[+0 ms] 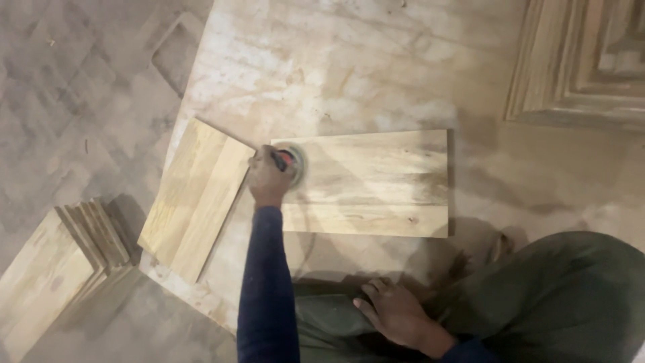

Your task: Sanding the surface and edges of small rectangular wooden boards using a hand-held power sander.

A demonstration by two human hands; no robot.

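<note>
**Sander at the end of a plank**

The person sits low over a big sheet of plywood [349,60] laid on the floor. The left hand [269,176], at the end of a dark blue sleeve [267,282], is wrapped tight around a small round sander [290,163], whose red-and-black body peeks out past the knuckles. The sander rests on the left end of a pale plank [376,183] lying flat across the sheet, so most of the plank stretches away to the right of that hand. The right hand [393,310] lies open, fingers loosely spread, palm down on the person's green-trousered knee [537,296], well apart from the plank. Just left of the sander, two more boards [195,198] lie stacked at a slant. Farther left, near the picture's edge, a fanned pile of boards [60,262] sits. A stepped wooden frame [578,60] occupies the upper right corner.
</note>
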